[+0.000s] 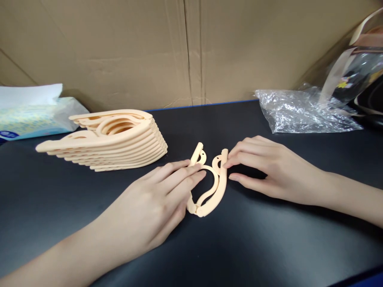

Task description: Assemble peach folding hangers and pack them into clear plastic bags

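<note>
A cream plastic folding hanger [222,185] lies on the dark table, its two arms folded up beside its curved hook. My left hand [163,199] covers most of the left arm, with its fingers laid over it and closed on it; the thumb is mostly hidden. At the right arm's outer edge, the fingertips of my right hand [266,165] touch near the upper end. The right thumb is apart from those fingers, close to the same edge. To the left stands a neat stack of matching folded hangers [131,149].
A soft tissue pack [36,115] lies at the back left. Crumpled clear plastic wrap [302,111] sits at the back right, beside a transparent bag [359,75]. A cardboard wall [125,52] rises behind the black table [239,247].
</note>
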Motion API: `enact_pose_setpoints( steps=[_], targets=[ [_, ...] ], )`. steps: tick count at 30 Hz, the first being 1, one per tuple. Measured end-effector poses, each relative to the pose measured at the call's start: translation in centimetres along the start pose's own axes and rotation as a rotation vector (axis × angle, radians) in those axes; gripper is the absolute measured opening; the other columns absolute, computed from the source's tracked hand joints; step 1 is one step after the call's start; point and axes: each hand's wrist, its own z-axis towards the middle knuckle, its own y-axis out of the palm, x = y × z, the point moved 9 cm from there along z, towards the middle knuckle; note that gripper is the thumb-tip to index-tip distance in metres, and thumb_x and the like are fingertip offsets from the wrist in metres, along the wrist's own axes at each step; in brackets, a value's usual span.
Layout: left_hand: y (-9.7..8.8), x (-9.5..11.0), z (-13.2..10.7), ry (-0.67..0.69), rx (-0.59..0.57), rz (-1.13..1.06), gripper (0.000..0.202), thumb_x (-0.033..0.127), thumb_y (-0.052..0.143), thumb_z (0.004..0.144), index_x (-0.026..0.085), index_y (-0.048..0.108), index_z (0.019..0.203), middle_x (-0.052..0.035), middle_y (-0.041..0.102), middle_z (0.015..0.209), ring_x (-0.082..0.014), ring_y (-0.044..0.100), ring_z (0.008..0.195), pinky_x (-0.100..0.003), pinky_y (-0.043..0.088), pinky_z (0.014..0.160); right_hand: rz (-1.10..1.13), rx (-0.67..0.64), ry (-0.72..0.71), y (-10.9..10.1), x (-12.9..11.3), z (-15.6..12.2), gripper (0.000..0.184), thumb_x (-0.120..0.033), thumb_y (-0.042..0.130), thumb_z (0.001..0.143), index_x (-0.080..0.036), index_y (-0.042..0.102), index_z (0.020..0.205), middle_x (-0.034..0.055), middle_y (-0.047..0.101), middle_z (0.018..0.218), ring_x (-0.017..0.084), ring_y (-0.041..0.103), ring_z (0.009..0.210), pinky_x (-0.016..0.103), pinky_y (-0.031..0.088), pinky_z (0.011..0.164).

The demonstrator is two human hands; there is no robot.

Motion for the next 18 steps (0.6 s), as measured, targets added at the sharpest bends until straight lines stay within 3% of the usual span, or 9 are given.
enact_pose_setpoints(
  steps=[5,10,18],
  targets=[
    [-0.1,-0.9,-0.1,0.000,0.036,-0.032,0.047,-0.002,0.035,0.103,0.017,0.056,0.142,-0.0045,0.071,0.138,-0.0182,0.061,0.134,-0.030,0.051,0.114,0.033,0.009,-0.004,-0.3,-0.1,0.0,0.017,-0.025,0.057,0.105,-0.019,0.073,0.109,0.0078,0.076,0.105,0.022,0.067,0.091,0.038,0.050,0.085],
    [-0.1,-1.3,0.1,-0.034,0.058,-0.089,0.036,0.010,0.040,0.111,0.020,0.055,0.141,-0.0050,0.073,0.127,-0.0187,0.069,0.118,-0.032,0.056,0.104,0.016,-0.022,0.001,-0.1,0.0,0.0,0.024,-0.031,0.058,0.106,-0.020,0.074,0.119,0.0101,0.076,0.111,0.024,0.069,0.093,0.040,0.052,0.085],
    [0.0,-1.7,0.0,-0.092,0.040,-0.058,0.037,0.030,0.045,0.113,0.021,0.044,0.149,-0.0104,0.063,0.141,-0.0237,0.063,0.129,-0.037,0.052,0.112,0.020,-0.070,-0.050,0.3,-0.6,0.0,0.044,-0.047,0.058,0.106,-0.010,0.071,0.126,0.0160,0.074,0.126,0.026,0.068,0.105,0.043,0.051,0.094]
  ],
)
